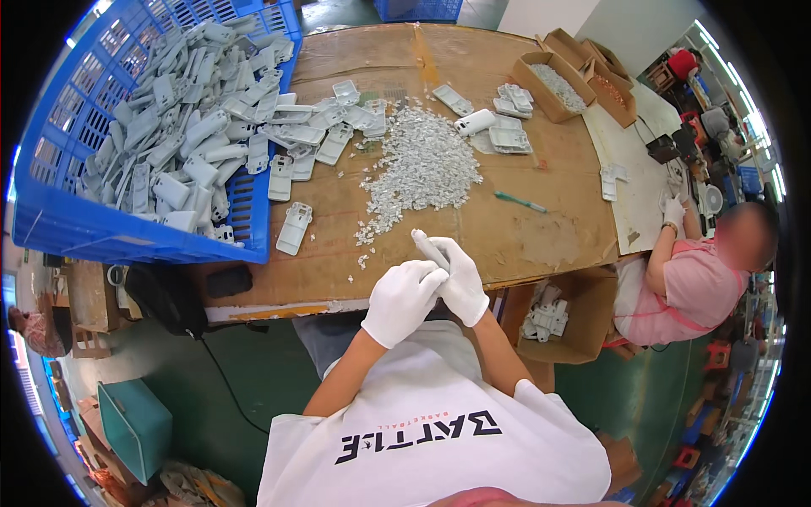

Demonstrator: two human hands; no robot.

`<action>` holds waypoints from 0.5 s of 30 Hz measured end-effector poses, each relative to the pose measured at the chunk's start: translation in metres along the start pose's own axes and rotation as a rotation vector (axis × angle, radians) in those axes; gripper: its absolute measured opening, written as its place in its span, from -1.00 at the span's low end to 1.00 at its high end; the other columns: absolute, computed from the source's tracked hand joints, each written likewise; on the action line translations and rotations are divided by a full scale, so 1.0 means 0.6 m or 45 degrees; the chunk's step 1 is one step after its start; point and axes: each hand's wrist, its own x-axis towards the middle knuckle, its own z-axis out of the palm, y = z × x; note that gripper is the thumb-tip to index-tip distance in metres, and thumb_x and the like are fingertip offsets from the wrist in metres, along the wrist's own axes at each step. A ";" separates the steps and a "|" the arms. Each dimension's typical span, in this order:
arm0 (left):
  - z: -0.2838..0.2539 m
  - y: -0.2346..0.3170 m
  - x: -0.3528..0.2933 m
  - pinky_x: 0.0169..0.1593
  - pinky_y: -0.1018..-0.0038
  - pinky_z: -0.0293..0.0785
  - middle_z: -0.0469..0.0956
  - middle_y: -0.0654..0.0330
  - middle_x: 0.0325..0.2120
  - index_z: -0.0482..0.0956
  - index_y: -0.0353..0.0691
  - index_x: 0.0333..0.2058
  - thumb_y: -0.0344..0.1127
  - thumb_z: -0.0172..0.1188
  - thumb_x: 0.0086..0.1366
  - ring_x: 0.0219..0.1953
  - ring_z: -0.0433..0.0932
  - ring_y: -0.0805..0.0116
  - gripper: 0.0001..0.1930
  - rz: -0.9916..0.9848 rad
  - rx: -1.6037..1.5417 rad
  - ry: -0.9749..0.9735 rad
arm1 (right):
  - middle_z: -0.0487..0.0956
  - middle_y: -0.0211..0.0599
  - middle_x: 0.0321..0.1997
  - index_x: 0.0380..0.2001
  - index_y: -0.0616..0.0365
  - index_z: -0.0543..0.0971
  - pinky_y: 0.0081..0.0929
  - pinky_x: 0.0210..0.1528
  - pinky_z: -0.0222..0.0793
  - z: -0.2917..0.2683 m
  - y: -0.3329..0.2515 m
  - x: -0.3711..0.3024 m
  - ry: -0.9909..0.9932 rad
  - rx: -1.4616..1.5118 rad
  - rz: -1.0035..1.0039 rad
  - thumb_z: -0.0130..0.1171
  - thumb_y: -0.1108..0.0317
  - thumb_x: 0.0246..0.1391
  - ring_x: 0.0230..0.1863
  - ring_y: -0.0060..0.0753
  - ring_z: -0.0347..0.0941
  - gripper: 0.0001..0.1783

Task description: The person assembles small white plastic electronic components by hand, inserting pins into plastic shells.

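Left hand (404, 302) and right hand (459, 281), both gloved, have a snug pinch on one pale plastic casing (432, 252), just on the near side of the heap of small shiny parts (428, 160). Looks like a fit-or-press step to me, so next probably calls for a steady squeeze. Blue plastic crate (144, 228) sits left of that heap, open cardboard box (533, 94) beyond it to the right.
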 end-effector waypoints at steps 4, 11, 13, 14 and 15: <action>0.008 -0.003 0.023 -0.16 0.36 0.49 0.57 0.28 -0.24 0.58 -0.07 -0.20 -0.45 0.30 -0.02 -0.17 0.58 0.25 -0.66 0.029 -0.004 -0.001 | 0.61 -0.20 -0.13 0.07 0.16 0.48 -0.43 -0.05 0.47 -0.010 0.021 0.021 -0.013 0.117 0.022 0.25 0.36 0.11 -0.14 -0.37 0.57 -0.56; 0.017 -0.011 0.034 -0.14 0.36 0.48 0.54 0.29 -0.30 0.61 -0.07 -0.23 -0.41 0.28 -0.01 -0.16 0.56 0.26 -0.71 -0.020 0.127 -0.006 | 0.57 -0.29 0.11 0.11 0.28 0.41 -0.55 -0.03 0.42 -0.003 0.009 0.029 -0.010 -0.028 -0.049 0.11 0.42 0.25 -0.07 -0.60 0.46 -0.61; 0.022 -0.017 0.035 -0.15 0.36 0.48 0.53 0.29 -0.30 0.61 -0.06 -0.23 -0.41 0.29 -0.01 -0.17 0.56 0.27 -0.71 -0.049 0.129 -0.023 | 0.56 -0.31 0.02 0.13 0.27 0.41 -0.54 0.03 0.40 -0.004 0.000 0.033 -0.087 0.119 0.103 0.15 0.39 0.23 -0.03 -0.59 0.45 -0.58; 0.024 -0.021 0.039 -0.14 0.36 0.49 0.53 0.30 -0.29 0.62 -0.06 -0.23 -0.41 0.29 -0.02 -0.16 0.56 0.28 -0.70 -0.040 0.117 -0.009 | 0.60 -0.18 -0.07 0.10 0.18 0.46 -0.40 0.03 0.45 -0.005 -0.001 0.031 -0.015 0.193 0.064 0.24 0.26 0.13 -0.07 -0.32 0.55 -0.52; 0.027 -0.020 0.043 -0.13 0.36 0.49 0.53 0.30 -0.28 0.62 -0.05 -0.23 -0.42 0.29 -0.02 -0.16 0.56 0.28 -0.70 -0.025 0.106 0.004 | 0.60 -0.18 -0.07 0.10 0.18 0.46 -0.40 0.03 0.45 -0.010 0.004 0.031 0.001 0.188 0.065 0.24 0.26 0.13 -0.07 -0.32 0.55 -0.52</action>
